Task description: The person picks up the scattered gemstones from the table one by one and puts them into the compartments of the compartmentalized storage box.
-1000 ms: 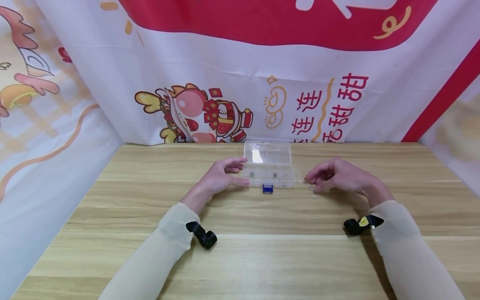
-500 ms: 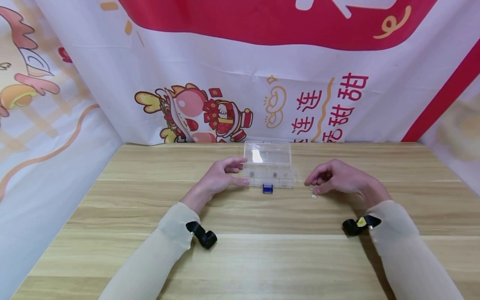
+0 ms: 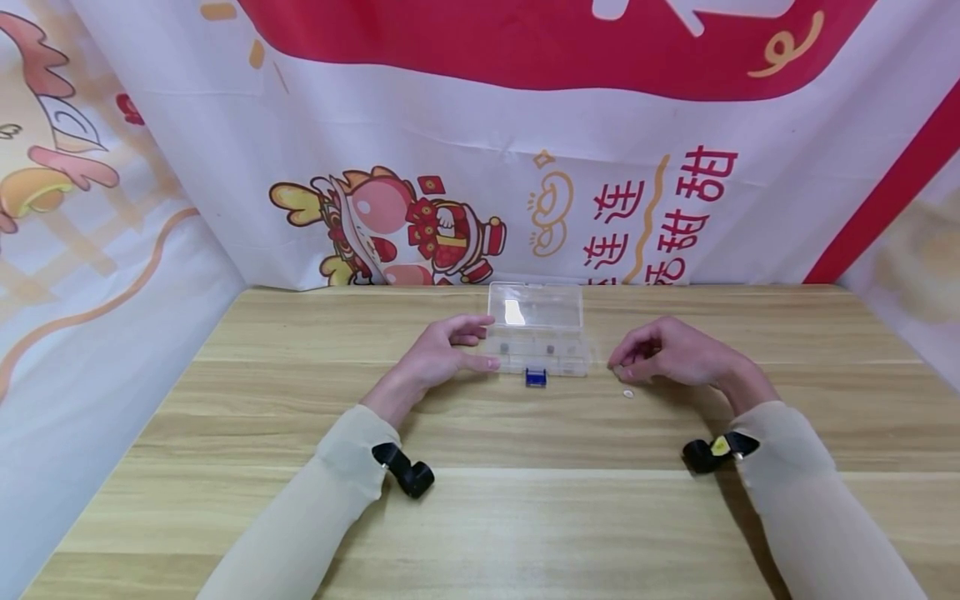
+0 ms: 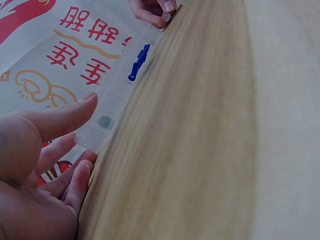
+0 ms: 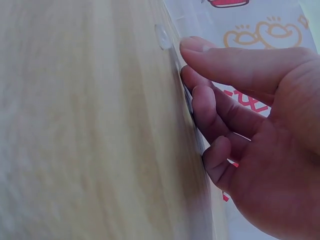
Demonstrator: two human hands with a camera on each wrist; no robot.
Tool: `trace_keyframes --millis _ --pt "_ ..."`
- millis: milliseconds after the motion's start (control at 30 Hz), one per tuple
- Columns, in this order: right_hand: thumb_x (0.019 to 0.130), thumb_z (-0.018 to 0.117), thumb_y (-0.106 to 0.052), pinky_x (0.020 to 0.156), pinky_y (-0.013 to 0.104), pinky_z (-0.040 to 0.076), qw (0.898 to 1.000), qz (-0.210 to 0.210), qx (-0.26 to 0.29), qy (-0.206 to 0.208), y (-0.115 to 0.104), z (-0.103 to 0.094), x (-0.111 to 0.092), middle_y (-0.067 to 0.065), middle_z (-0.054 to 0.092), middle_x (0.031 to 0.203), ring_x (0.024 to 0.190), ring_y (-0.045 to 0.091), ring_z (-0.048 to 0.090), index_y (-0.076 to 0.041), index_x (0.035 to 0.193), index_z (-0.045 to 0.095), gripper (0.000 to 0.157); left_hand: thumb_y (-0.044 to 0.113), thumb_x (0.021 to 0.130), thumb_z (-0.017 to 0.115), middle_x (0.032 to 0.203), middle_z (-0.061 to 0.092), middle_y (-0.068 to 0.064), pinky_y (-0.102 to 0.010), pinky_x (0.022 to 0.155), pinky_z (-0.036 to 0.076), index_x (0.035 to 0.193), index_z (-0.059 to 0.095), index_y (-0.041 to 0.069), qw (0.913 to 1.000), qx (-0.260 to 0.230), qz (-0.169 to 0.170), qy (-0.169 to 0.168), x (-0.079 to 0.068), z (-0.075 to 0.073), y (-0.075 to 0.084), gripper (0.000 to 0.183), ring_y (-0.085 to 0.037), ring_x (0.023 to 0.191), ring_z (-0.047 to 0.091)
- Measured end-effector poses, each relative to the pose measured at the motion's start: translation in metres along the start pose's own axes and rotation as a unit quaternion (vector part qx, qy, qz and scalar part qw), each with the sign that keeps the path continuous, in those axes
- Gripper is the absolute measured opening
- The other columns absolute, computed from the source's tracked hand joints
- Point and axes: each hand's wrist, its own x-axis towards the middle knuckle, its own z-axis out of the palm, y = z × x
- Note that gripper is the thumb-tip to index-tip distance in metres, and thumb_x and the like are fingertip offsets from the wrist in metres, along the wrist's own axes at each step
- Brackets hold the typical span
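Observation:
My left hand [image 3: 442,354] holds the left end of a clear compartment box [image 3: 517,364], thumb at the front and fingers behind. The box's lid [image 3: 547,307] stands raised at the back, and a blue latch [image 3: 535,377] hangs at the front edge. Inside lie small grey round pieces [image 3: 550,350]. To the right of the box, my right hand [image 3: 675,354] pinches a small translucent disc [image 4: 166,17] between thumb and fingertips, close over the table; the thumb hides it in the right wrist view. Another clear disc [image 5: 162,36] lies on the wood near the thumb.
The wood-grain table [image 3: 525,517] runs back to a printed cloth [image 3: 540,125] directly behind the box. More printed cloth [image 3: 112,217] hangs along the left side. Black cameras [image 3: 405,471] are strapped over both beige sleeves.
My right hand has picked up one of the two clear discs from the table and shifted slightly left. The left hand and the box have stayed in place.

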Motion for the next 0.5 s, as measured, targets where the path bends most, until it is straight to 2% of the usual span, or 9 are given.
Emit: trace_keyframes --millis 300,500 --pt "0.096 0.079 -0.020 0.077 0.027 0.053 1.000 -0.006 0.003 0.028 -0.0062 0.0037 -0.0001 0.008 0.075 0.109 0.093 0.022 0.061 -0.013 0.110 0.080 0.016 0.014 0.081 0.092 0.146 0.062 -0.002 -0.046 0.124 0.041 0.147 0.063 0.027 1.0000 0.003 -0.001 -0.001 -0.0009 -0.0006 0.0011 0.073 -0.025 0.137 0.054" --pt "0.096 0.079 -0.020 0.076 0.027 0.049 0.999 -0.003 0.014 0.035 -0.0085 0.0056 0.0012 0.008 0.075 0.112 0.094 0.022 0.056 -0.013 0.111 0.078 0.016 0.015 0.081 0.092 0.145 0.063 -0.001 -0.046 0.123 0.041 0.146 0.063 0.028 1.0000 0.004 -0.001 0.000 -0.0007 -0.0005 0.0006 0.073 -0.025 0.136 0.054"
